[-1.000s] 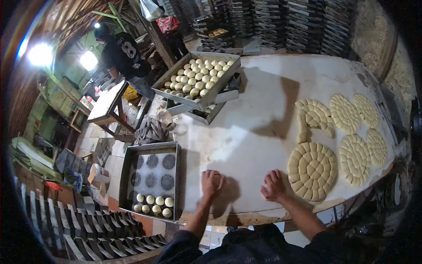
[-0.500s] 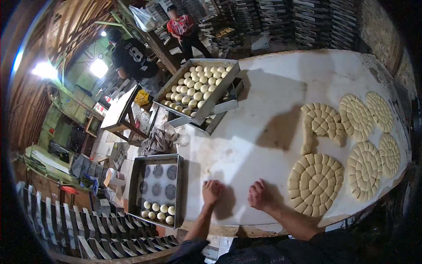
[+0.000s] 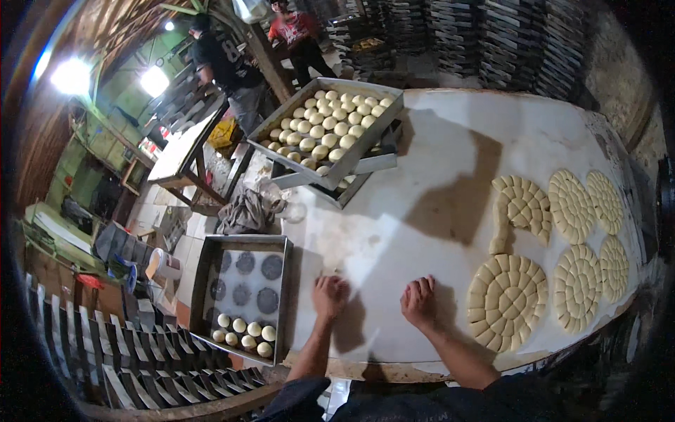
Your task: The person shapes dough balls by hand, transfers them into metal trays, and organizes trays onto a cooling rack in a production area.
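Both my hands rest low on the pale worktable (image 3: 394, 232), fingers curled in. My left hand (image 3: 330, 297) is closed over the tabletop beside a metal tray (image 3: 287, 281); whatever lies under its palm is hidden. Further right, my right hand (image 3: 420, 302) is likewise closed, its inside out of sight. In the near part of that tray sit several round dough balls (image 3: 248, 342), with dark round patches on its bare bottom. To the right of my right hand lies a large dough disc (image 3: 506, 302) cut into pieces, with several more discs and a partly used one (image 3: 524, 211) beyond.
Stacked trays (image 3: 365, 169) full of dough balls (image 3: 330, 126) stand at the table's far left. A grey cloth (image 3: 246, 212) lies near them. Slatted metal racks (image 3: 133, 359) are at lower left. Two people, one in black (image 3: 228, 67) and one in red (image 3: 292, 32), are in the back.
My hands have shifted slightly on the table, the left a little left and up; both stay curled. The view has tilted slightly. The person in black has turned and moved a little right.
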The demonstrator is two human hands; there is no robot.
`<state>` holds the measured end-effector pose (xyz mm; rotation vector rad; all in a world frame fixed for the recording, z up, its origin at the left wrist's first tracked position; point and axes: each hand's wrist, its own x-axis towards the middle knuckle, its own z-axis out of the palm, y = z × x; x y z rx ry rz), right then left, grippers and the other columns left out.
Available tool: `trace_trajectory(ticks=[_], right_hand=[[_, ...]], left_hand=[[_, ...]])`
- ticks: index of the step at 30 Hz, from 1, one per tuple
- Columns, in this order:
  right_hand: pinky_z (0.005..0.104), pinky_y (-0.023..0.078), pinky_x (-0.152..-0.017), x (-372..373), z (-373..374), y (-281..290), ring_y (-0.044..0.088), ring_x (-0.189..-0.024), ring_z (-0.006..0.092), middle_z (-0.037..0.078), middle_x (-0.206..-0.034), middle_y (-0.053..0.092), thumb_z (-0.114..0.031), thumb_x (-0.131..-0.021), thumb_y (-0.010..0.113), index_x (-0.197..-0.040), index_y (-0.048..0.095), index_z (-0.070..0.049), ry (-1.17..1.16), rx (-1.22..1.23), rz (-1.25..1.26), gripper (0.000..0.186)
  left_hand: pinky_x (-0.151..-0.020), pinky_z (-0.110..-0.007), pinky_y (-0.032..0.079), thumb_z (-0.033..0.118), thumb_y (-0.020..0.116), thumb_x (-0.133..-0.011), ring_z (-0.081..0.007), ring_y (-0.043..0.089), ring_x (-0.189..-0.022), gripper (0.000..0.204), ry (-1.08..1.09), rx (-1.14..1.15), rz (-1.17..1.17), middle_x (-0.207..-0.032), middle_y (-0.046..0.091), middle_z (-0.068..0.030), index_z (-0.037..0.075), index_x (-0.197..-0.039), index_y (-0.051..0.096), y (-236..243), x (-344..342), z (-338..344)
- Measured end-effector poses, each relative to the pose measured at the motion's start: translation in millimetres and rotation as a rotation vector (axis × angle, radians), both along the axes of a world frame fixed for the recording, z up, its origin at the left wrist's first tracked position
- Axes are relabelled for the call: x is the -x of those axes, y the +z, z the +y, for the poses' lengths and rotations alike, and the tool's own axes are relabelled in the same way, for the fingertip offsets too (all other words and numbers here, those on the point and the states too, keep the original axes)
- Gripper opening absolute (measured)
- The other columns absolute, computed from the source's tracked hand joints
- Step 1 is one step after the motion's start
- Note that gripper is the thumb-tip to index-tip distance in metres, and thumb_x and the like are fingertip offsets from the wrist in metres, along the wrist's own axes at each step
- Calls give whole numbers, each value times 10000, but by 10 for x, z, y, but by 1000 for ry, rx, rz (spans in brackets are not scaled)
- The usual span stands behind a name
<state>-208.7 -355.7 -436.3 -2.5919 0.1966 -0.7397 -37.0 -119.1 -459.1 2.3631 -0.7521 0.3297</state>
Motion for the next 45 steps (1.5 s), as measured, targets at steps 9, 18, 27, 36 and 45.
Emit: trace_trajectory(ticks=[9,18,27,36,45], right_hand=[[455,535,-806,703,402,92,632,-982,318,131,-933,641,-37,-841,620,-868,650,-37,90,-184,124,40],[396,575,-698,-524,1607,464,696,-788,245,156,-858,675,-224,-994,562,-1026,663,3,91,-1267,320,250],[391,505,-651,-743,2251,909,678,-721,295,208,-739,622,-300,-998,611,-881,492,-19,43,-681,92,326],[423,506,-595,103,1445,457,671,-704,408,198,-695,607,-252,-968,655,-867,508,-19,-164,-463,34,293],[493,474,-629,817,0,212,607,-679,436,199,-703,585,-384,-980,571,-891,488,-27,-245,-567,293,377]], left_hand=[[-781,-425,546,143,685,-847,-339,666,-967,307,-382,-82,157,-1126,675,-93,156,-1154,682,-392,979,656],[-736,-424,554,123,655,-921,-351,708,-842,224,-446,204,554,-969,716,-169,86,-1135,710,825,419,1028],[-716,-349,535,117,702,-910,-331,672,-748,364,-433,399,583,-878,683,-185,8,-1248,627,1177,309,1307],[-763,-480,518,-30,548,-870,-440,602,-951,108,-508,-23,616,-964,622,-228,-1,-956,607,981,1034,421],[-718,-480,578,313,624,-965,-391,689,-900,412,53,-292,143,-1198,575,-241,105,-1319,593,416,-235,-17]])
